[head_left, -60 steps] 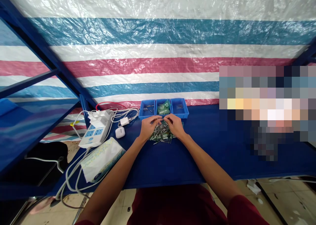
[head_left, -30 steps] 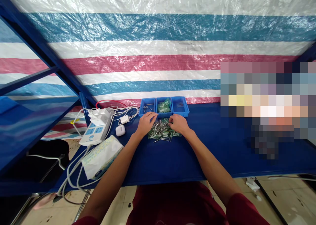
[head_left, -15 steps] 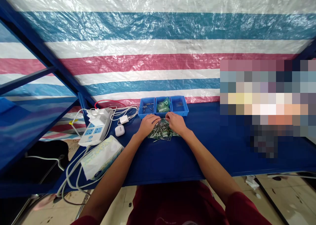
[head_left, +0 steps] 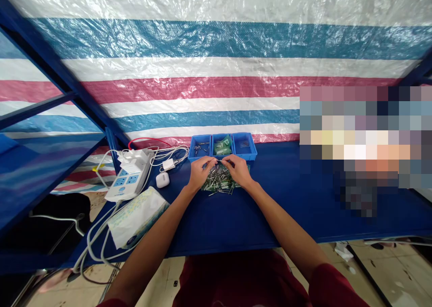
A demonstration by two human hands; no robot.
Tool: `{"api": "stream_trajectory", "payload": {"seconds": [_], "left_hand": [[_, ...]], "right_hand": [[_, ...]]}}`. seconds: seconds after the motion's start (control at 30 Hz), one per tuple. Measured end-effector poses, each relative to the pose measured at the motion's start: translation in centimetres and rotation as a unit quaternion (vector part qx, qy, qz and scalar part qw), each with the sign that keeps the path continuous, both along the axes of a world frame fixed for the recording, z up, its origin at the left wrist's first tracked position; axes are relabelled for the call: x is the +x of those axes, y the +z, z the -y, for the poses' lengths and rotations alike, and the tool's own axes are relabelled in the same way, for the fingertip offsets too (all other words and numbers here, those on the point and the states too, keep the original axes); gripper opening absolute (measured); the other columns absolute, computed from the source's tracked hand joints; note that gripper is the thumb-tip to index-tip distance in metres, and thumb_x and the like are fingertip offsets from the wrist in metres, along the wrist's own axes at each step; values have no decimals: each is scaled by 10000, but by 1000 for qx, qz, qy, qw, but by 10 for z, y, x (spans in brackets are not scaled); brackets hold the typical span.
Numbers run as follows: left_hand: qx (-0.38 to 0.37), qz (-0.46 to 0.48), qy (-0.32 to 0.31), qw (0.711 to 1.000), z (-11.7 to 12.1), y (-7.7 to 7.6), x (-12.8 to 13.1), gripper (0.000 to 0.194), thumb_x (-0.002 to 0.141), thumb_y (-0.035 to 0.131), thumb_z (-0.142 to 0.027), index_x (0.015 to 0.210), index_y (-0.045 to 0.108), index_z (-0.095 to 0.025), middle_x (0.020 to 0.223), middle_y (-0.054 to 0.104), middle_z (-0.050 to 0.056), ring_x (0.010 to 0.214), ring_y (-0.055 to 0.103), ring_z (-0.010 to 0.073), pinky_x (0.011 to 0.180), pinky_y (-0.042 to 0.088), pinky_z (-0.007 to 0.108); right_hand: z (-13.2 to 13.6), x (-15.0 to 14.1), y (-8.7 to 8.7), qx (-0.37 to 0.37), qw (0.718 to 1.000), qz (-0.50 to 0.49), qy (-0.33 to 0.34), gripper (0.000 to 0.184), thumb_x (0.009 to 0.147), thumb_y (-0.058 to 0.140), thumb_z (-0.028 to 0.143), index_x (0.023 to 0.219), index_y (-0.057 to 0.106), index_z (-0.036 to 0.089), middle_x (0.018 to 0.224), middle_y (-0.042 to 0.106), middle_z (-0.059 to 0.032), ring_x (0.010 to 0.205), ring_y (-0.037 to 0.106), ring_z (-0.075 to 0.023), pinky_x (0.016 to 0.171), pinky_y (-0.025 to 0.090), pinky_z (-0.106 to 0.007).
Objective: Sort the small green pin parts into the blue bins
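Observation:
My left hand (head_left: 200, 172) and my right hand (head_left: 239, 169) meet above a pile of thin metal rods (head_left: 218, 181), thumbs and fingers pinched. Between the fingertips runs a small thin metal rod (head_left: 219, 160), each hand on one end; its details are too small to make out. The heap lies on green plastic packaging (head_left: 248, 167) on the blue table. Just behind the hands stand three joined blue bins. The left bin (head_left: 200, 148) holds several thin metal pieces, the middle bin (head_left: 222, 137) green plastic packets (head_left: 222, 146), the right bin (head_left: 245, 147) a few small, unclear pieces.
Left of my arms are a power strip (head_left: 126, 183) with chargers, tangled white cables (head_left: 172, 152), a white earphone case (head_left: 162, 180) and a tissue pack (head_left: 138, 217). A striped plastic sheet (head_left: 209, 91) hangs behind the blue table (head_left: 222, 226). The right side is pixelated.
My hands have lifted slightly off the pile, and the thin rod now shows between their fingertips. The view has tilted a little; the bins and pile stay put.

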State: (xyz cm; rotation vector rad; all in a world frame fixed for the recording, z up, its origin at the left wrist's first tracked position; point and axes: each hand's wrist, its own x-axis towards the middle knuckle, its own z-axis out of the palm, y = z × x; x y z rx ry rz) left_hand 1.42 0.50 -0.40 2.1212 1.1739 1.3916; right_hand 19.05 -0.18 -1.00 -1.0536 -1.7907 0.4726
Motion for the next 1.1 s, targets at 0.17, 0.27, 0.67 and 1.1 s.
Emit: {"api": "stream_trajectory", "payload": {"seconds": [0.17,0.27,0.67,1.1], "left_hand": [[-33,49,-9,998,2,-1,5,253,858,602,-406,851,702,-174,876,740,58,797,684,192,775,534,303],[-58,79,-36,995,4,1,7,255,913,525,-394,929,648,-171,924,730,64,865,689,189,808,535,307],[70,-67,-11,995,-1,1,-3,252,906,548,-399,969,676,-190,778,685,28,684,607,150,712,482,268],[-44,48,-18,998,3,8,1,246,799,662,-405,890,706,-181,813,733,42,715,675,179,715,533,286]], "right_hand": [[-2,-2,-5,-11,999,32,-11,311,944,460,348,746,637,187,714,644,-37,643,561,-157,631,385,-255],[-1,-3,-6,-22,998,51,-34,395,954,433,386,664,614,188,640,616,-25,582,533,-146,596,359,-255],[4,0,4,-1,996,-15,-83,365,936,432,395,759,657,169,693,638,-39,568,514,-142,589,378,-269],[5,-2,4,-18,1000,-25,4,279,928,454,374,839,646,192,797,654,-47,658,555,-159,650,432,-270]]}}
